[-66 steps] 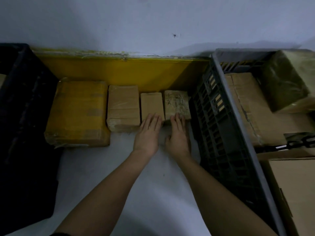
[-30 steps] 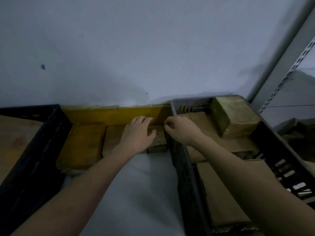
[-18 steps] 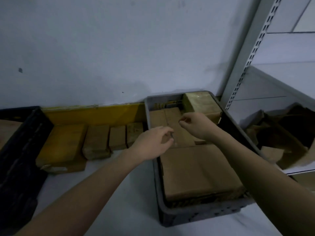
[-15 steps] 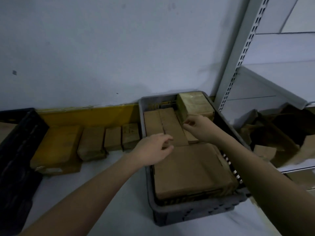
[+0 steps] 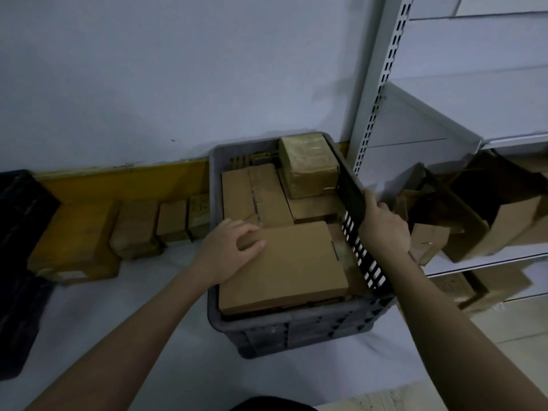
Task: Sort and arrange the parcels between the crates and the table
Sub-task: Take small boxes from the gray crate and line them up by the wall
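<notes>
Since half a second ago both hands have shifted: the left hand has come down onto the near left corner of the large flat carton, thumb lying on its top face and fingers curled round its edge, and the right hand has gone from the small wrapped parcel to the crate's right wall, where its fingers curl over the rim and grip it. In the head view, the grey crate is moulded plastic with slotted, grid-like walls and rounded corners, standing on the pale smooth counter against the wall. Inside it I count four visible parcels: the large flat carton of plain matte cardboard lying on top at the near side, a long taped carton at the far left, another flat carton partly under it at the far right, and a blocky parcel in shiny film resting on that one in the far right corner. Left of the crate, four parcels stand in a row on the counter against a yellow board, stepping down in size from a broad yellowish one to the smallest beside the crate. A black crate sits at the far left edge. To the right, a white metal shelf with a perforated upright holds crumpled open cardboard boxes; their number is hard to tell.
</notes>
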`<state>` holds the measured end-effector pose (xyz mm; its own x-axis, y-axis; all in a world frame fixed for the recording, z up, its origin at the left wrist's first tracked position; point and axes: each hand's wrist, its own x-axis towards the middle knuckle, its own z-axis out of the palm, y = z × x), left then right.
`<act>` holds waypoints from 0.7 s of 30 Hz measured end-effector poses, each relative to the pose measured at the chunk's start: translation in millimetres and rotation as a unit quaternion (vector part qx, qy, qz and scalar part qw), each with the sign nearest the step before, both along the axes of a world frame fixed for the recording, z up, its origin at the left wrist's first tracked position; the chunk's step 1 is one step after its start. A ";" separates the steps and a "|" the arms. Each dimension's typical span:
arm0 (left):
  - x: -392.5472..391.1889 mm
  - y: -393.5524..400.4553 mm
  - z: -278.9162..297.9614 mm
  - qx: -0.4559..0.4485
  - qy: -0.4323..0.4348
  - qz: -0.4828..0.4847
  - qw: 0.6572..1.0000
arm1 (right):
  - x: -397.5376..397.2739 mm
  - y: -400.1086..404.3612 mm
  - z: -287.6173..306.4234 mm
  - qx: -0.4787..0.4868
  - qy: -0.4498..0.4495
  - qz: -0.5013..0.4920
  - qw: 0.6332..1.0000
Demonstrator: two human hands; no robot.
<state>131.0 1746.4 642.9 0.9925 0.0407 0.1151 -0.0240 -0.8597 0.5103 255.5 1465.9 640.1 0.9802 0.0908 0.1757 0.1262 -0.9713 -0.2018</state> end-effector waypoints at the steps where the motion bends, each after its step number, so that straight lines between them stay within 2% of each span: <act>1: -0.6 0.0 -0.4 -0.001 -0.004 -0.001 1.000 | 0.6 -0.2 -0.8 -0.001 -0.004 0.001 1.000; 7: 0.8 1.7 14.5 -0.016 0.034 -0.008 0.999 | 0.7 -2.4 -3.0 -0.013 -0.010 0.009 1.000; 12: 9.3 4.0 38.8 -0.065 0.061 -0.025 0.996 | 0.4 -0.4 -0.5 0.000 -0.025 0.021 0.999; 14: 9.5 9.0 45.5 -0.110 0.039 0.004 0.993 | 2.5 -0.1 3.8 0.033 -0.050 0.025 0.998; 17: 11.3 23.6 54.1 -0.203 -0.038 0.087 0.975 | 7.7 3.8 8.0 0.148 -0.098 0.053 0.983; 19: 12.8 33.8 56.5 -0.269 -0.082 0.150 0.948 | 8.4 14.3 10.9 0.189 -0.066 0.130 0.971; 21: 14.4 41.5 55.4 -0.297 -0.108 0.207 0.926 | 5.3 29.7 13.3 0.176 0.001 0.215 0.961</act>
<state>145.4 1787.9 698.2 0.8337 0.5330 0.1443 0.0885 -0.3869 0.9179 260.8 1495.6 653.5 0.8661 0.4224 0.2674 0.4992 -0.7016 -0.5084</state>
